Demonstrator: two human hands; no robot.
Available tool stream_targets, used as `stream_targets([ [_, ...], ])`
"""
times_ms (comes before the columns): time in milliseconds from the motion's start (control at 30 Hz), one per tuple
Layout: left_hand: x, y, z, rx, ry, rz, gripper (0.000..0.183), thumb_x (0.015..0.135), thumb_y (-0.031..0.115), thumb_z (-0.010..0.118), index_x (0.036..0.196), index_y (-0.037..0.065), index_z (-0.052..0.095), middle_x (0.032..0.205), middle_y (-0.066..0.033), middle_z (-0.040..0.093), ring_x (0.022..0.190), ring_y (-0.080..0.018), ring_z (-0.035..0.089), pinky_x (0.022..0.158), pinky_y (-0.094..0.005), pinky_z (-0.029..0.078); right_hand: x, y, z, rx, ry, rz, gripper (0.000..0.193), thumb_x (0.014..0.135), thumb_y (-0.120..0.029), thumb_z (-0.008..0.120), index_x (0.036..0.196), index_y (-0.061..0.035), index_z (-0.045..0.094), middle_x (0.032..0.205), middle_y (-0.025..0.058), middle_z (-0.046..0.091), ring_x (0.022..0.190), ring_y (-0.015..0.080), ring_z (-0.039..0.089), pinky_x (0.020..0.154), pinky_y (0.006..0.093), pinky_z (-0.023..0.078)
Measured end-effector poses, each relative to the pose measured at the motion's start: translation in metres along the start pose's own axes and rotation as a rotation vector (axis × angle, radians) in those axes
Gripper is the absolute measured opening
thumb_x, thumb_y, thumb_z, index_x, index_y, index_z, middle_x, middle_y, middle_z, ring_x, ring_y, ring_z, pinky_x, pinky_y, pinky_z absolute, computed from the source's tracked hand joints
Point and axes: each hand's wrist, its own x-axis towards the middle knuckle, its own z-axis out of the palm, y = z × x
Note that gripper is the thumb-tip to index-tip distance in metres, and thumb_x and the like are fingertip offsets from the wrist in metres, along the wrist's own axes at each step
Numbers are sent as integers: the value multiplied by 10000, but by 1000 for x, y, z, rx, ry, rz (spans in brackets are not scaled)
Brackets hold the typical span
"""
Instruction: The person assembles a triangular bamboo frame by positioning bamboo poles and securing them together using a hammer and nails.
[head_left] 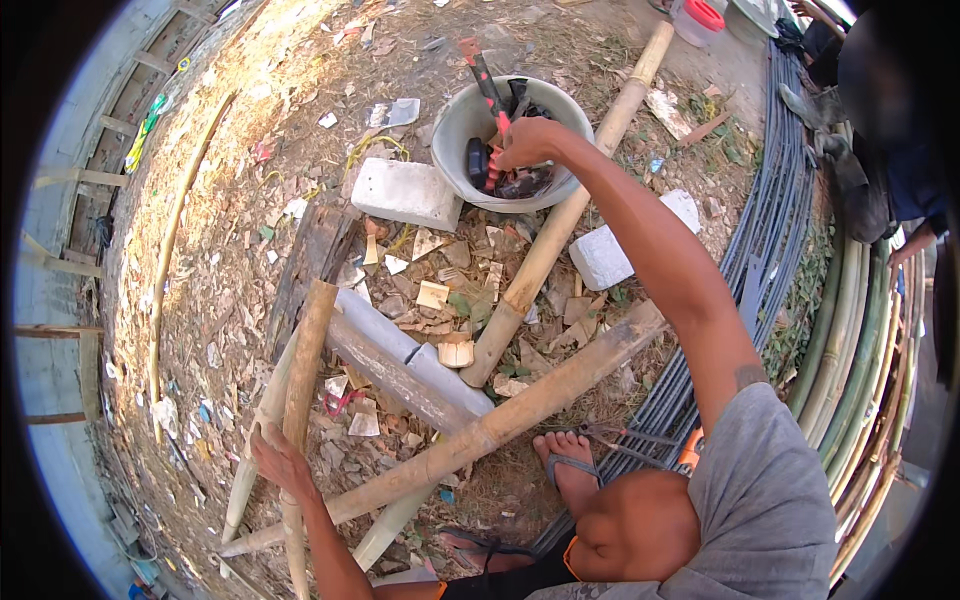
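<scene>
Right fingers (504, 156) grip a red-black tool (484, 84); left fingers (268, 443), loosely open, touch bamboo (311, 355).

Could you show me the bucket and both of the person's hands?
Bucket (453, 138), head view: inner wall, left side.
Right hand (530, 142), head view: back of hand.
Left hand (283, 463), head view: back of hand.

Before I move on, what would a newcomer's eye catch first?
Probably the pale grey, round bucket at upper centre, where the right hand holds a red-and-black tool handle. Below it, a long tan bamboo pole slants across. Dark, thin metal rods run bundled down the right.
</scene>
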Motion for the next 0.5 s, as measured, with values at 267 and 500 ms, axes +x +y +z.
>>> stream_targets([
  [267,41,94,80,-45,35,-66,697,1121,635,441,1543,97,576,1583,-181,557,1479,-419,507,1240,-761,214,29,-17,-36,635,636,180,791,971,-716,620,1019,46,825,1038,276,798,998,422,788,938,502,596],
  [500,33,121,84,118,139,-47,631,1131,602,426,1441,115,683,1418,-158,703,1341,-385,635,1228,-671,316,-3,39,12,-270,170,23,267,922,-231,686,1073,-70,837,1067,233,809,994,388,796,880,480,632],
])
